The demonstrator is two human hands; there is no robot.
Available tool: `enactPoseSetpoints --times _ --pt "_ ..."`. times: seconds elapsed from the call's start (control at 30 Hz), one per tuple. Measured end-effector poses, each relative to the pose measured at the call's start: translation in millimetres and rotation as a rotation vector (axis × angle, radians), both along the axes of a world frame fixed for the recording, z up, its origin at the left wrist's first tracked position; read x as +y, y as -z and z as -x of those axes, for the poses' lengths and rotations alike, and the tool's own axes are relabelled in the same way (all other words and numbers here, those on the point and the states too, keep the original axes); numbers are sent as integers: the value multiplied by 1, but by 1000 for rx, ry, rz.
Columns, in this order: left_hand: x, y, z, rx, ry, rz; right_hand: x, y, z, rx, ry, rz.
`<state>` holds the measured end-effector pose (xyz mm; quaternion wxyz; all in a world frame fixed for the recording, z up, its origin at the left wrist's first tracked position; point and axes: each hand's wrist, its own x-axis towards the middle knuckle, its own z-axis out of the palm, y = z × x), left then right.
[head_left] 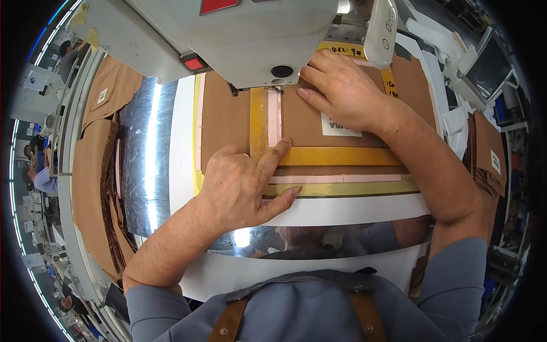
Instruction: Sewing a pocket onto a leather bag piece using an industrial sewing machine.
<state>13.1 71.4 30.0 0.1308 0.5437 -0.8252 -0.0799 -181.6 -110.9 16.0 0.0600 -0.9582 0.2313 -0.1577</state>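
Note:
A flat piece of brown fabric lies in a sewing template under the grey sewing machine head. Yellow strips and a narrow pink strip cross it. My left hand rests at the template's near left part, fingers stretched out, with the index fingertip at the lower end of the pink strip. To the right of the needle area, my right hand lies on the fabric, thumb apart from the fingers and nothing held. A white paper label sits partly beneath its wrist.
Brown fabric pieces are stacked at the left beside a shiny metal plate. Another brown stack stands at the right. A white machine arm hangs close above my right hand. Several people work in the far left background.

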Motion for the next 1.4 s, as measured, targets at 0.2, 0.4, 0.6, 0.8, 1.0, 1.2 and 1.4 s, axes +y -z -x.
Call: enactPoseSetpoints --times 0.2,0.4,0.6,0.8,1.0,1.2,1.4 --pt "15 -1 2 10 47 -18 11 7 8 -72 -72 66" --pt "28 -3 4 10 76 -64 24 10 10 -100 -102 90" --pt "39 -8 5 0 102 -73 38 6 14 -102 -123 53" --pt "15 -27 5 -125 153 -66 44 9 17 -113 -125 40" --pt "-38 -5 -2 -114 73 223 45 10 20 -130 -132 43" --pt "-42 1 -5 -79 46 217 38 5 33 -175 -186 44" --pt "-43 -1 0 -83 45 212 -4 -19 102 -73 246 -73"
